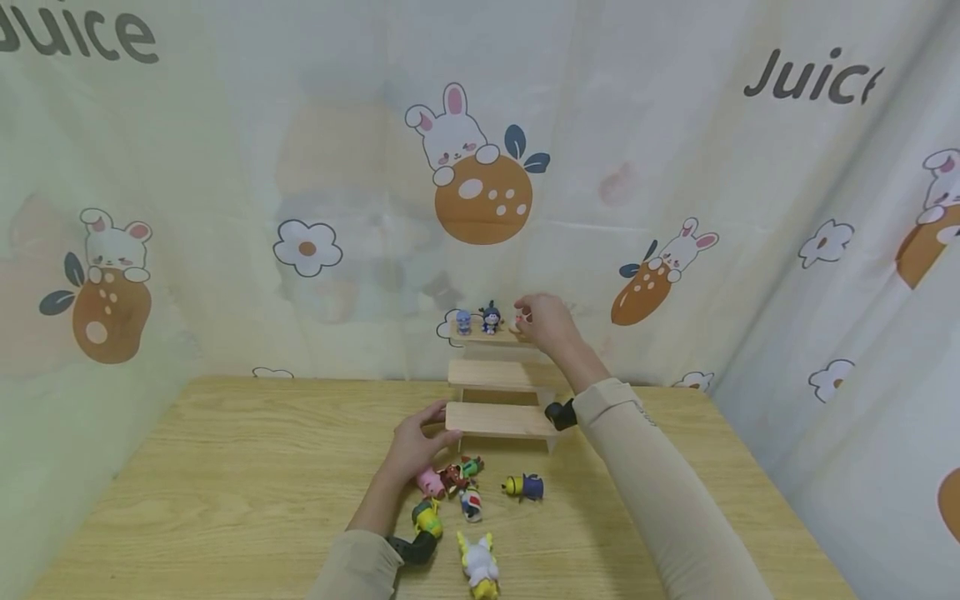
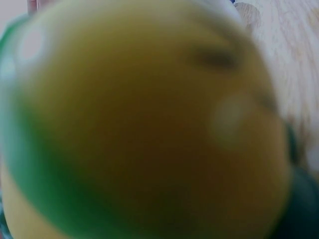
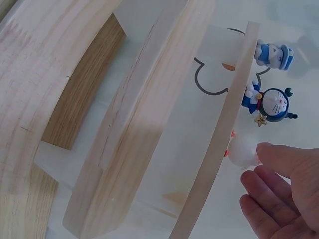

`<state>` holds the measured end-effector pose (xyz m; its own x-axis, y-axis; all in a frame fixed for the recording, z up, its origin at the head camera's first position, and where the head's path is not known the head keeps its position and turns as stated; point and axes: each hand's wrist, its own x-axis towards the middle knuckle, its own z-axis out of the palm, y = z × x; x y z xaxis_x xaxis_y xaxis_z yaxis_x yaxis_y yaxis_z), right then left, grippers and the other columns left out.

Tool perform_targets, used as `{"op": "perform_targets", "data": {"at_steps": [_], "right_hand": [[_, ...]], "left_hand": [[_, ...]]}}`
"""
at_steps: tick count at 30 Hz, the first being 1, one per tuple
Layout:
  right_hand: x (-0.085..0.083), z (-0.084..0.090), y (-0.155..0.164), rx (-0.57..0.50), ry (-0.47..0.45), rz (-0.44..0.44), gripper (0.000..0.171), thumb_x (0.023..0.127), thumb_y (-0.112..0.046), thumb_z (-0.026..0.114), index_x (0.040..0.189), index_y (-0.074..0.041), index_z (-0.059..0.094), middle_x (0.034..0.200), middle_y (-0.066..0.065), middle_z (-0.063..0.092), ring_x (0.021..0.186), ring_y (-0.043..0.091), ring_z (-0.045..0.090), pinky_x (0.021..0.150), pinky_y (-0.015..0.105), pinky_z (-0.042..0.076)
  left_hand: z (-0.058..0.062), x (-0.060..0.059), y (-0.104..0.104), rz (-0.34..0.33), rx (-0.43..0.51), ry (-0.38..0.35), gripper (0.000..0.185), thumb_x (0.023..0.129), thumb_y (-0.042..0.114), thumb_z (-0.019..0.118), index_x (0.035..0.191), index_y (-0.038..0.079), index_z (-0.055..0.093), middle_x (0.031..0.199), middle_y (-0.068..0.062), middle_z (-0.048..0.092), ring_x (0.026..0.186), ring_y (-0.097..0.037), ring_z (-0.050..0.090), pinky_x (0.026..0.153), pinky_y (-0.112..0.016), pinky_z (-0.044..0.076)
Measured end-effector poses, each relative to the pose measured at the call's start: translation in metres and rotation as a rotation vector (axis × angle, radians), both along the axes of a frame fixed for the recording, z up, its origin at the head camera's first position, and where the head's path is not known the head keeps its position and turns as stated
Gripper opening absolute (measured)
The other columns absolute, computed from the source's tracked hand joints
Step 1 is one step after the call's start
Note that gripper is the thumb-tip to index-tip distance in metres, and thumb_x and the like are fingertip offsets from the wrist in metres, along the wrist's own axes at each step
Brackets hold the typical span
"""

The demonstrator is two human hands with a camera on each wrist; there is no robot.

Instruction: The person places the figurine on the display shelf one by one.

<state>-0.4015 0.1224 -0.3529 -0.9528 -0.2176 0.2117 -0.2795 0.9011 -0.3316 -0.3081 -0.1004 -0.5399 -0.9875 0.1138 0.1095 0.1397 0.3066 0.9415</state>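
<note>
My right hand [image 1: 550, 323] is at the right end of the top board of a three-step wooden display stand [image 1: 502, 420]. It pinches a small white round figurine [image 3: 241, 150] with red bits, close against the board. Left of it on that board stand a dark-blue cat figurine [image 1: 491, 319] and a light-blue figurine [image 1: 463, 322]. My left hand [image 1: 415, 442] grips the left end of the lowest board, thumb at the front. A yellow-and-green figurine [image 2: 149, 114] fills the left wrist view, blurred, and hides that hand there.
On the table [image 1: 262, 467] before the stand lie a pink figurine [image 1: 431, 483], a red-brown one [image 1: 453, 477], a green one [image 1: 472, 467], a white-red-blue one [image 1: 471, 504], a yellow-and-blue one [image 1: 523, 487] and a white-and-yellow one [image 1: 480, 563]. A printed curtain [image 1: 360, 333] hangs behind.
</note>
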Motion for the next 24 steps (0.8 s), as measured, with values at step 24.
{"op": "perform_targets", "data": {"at_steps": [24], "right_hand": [[-0.0017, -0.0014, 0.0031, -0.002, -0.016, -0.015, 0.046, 0.089, -0.011, 0.065, 0.132, -0.004, 0.053, 0.117, 0.019, 0.062, 0.108, 0.031, 0.059, 0.089, 0.043, 0.051]], "left_hand": [[0.0037, 0.0030, 0.0006, 0.001, 0.012, -0.006, 0.074, 0.077, 0.042, 0.077, 0.139, 0.014, 0.048, 0.124, -0.006, 0.064, 0.127, -0.031, 0.049, 0.110, -0.057, 0.029]]}}
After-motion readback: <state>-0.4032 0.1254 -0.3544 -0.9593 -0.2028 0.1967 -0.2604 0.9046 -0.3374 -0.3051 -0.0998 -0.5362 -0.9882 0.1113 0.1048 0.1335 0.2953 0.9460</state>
